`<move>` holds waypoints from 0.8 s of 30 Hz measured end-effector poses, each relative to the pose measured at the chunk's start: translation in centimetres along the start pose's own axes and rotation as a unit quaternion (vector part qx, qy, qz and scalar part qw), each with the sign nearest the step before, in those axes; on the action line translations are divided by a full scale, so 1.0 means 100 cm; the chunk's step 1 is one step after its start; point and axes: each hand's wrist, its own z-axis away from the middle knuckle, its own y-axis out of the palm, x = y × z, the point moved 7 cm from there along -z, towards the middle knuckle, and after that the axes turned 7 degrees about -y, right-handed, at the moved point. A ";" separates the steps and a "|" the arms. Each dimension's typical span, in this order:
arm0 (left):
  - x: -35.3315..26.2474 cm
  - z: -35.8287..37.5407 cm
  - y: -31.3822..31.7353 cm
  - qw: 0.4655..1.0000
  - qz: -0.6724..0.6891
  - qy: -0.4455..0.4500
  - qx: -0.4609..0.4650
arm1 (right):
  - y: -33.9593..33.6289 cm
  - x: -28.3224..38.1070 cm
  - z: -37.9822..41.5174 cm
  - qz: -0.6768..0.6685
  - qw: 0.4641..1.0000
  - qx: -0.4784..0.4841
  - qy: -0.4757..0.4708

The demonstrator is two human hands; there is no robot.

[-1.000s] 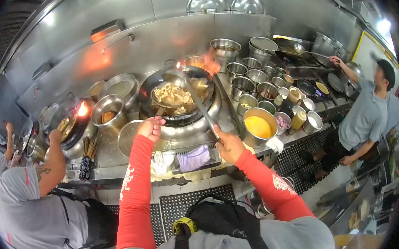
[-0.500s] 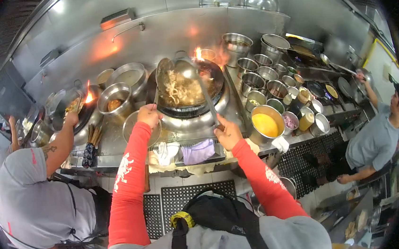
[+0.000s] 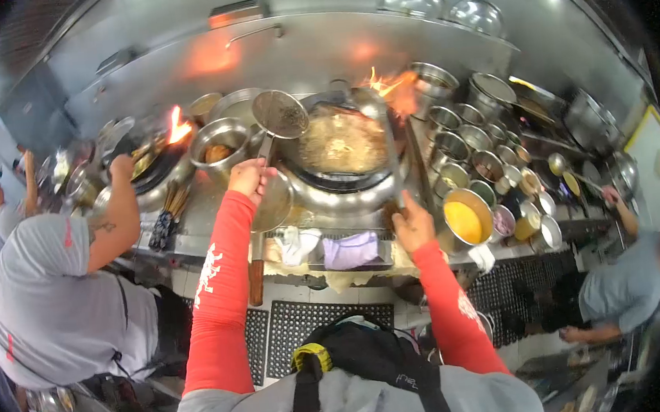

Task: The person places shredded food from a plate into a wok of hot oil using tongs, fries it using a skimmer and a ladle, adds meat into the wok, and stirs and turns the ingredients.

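Note:
My left hand (image 3: 251,180) is closed around the handle of a round skimmer (image 3: 280,114), whose mesh head is raised at the left edge of the wok (image 3: 328,181). In the wok lies a blurred heap of pale brown food (image 3: 344,138). My right hand (image 3: 413,226) grips a long-handled ladle (image 3: 394,157), its shaft running along the wok's right side and its bowl blurred near the back rim. Flames (image 3: 390,83) rise behind the wok. Below my left hand, a second strainer (image 3: 273,205) with a wooden handle rests at the counter's edge.
Steel pots of ingredients crowd the right, including a yellow liquid pot (image 3: 469,220). A purple cloth (image 3: 351,250) and a white cloth (image 3: 299,245) lie in front. A co-worker (image 3: 78,283) cooks at the left burner; another person (image 3: 627,282) stands at right.
The skimmer has moved from over the food to the wok's left side. The ladle has swung toward the right rim. Flames behind the wok have grown, and my view has shifted left.

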 end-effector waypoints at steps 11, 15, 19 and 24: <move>0.019 -0.100 -0.165 0.938 0.321 -0.122 0.039 | -0.012 -0.019 0.013 -0.185 0.974 -0.022 0.130; 0.011 -0.075 -0.164 0.943 0.323 -0.034 0.075 | -0.015 -0.008 0.005 -0.075 0.994 0.015 0.082; 0.135 -0.057 -0.247 0.987 0.116 0.065 -0.092 | -0.019 -0.003 -0.004 0.038 0.996 0.063 0.046; 0.247 0.064 -0.149 0.986 -0.066 -0.149 -0.029 | -0.005 -0.012 -0.038 0.153 0.984 0.090 -0.023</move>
